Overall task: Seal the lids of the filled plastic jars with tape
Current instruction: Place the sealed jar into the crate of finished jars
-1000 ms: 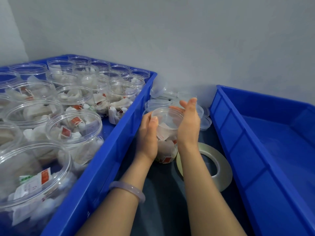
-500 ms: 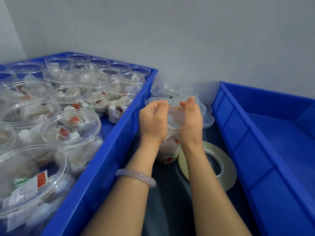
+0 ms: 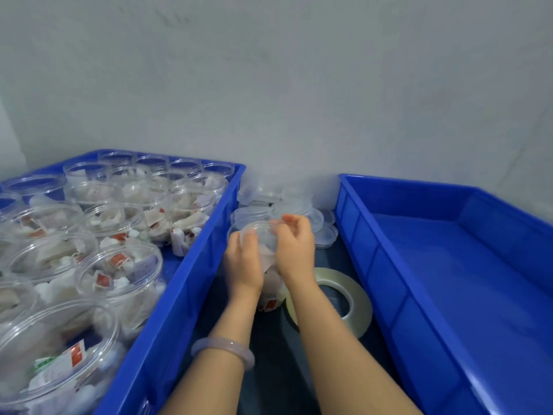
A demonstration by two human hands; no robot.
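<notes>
A clear plastic jar (image 3: 270, 290) filled with white packets stands on the dark table between two blue bins. My left hand (image 3: 243, 263) wraps around its left side. My right hand (image 3: 294, 250) grips the clear lid (image 3: 259, 232) on top of it, fingers curled over the rim. A wide roll of clear tape (image 3: 344, 298) lies flat on the table just right of the jar, partly behind my right forearm. Several loose clear lids (image 3: 324, 233) are stacked behind the jar by the wall.
The blue bin on the left (image 3: 191, 265) holds several filled, open jars (image 3: 119, 274). The blue bin on the right (image 3: 389, 280) shows only its bare floor. A grey wall (image 3: 299, 100) closes the back. My left wrist wears a pale bracelet (image 3: 223, 350).
My right hand has turned over the lid and its fingers have curled around the rim. My left hand dropped from the top to the jar's side. The camera tilted up slightly.
</notes>
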